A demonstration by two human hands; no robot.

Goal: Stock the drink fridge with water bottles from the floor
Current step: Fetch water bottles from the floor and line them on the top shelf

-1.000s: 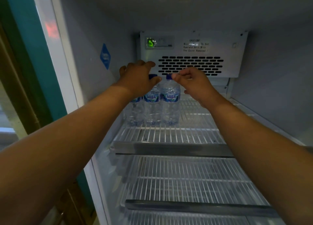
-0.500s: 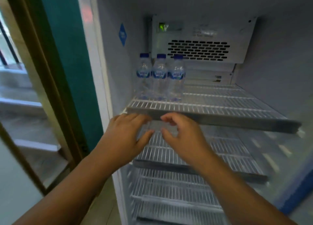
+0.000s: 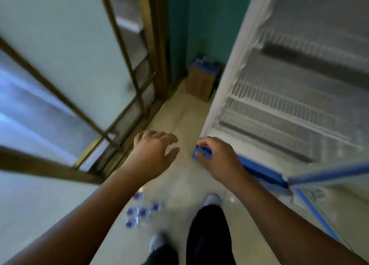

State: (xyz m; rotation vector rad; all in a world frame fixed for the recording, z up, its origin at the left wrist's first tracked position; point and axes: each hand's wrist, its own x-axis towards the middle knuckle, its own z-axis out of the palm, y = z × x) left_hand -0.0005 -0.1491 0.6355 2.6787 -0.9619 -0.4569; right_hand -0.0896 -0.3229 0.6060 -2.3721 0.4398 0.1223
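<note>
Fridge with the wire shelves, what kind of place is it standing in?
Probably a small shop or café, not certain. The open fridge has wire shelves for drinks, water bottles wait on the tiled floor, and a carton of more sits beside it.

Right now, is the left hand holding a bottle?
No, the left hand is spread open and empty, and the bottles sit on the floor.
</note>
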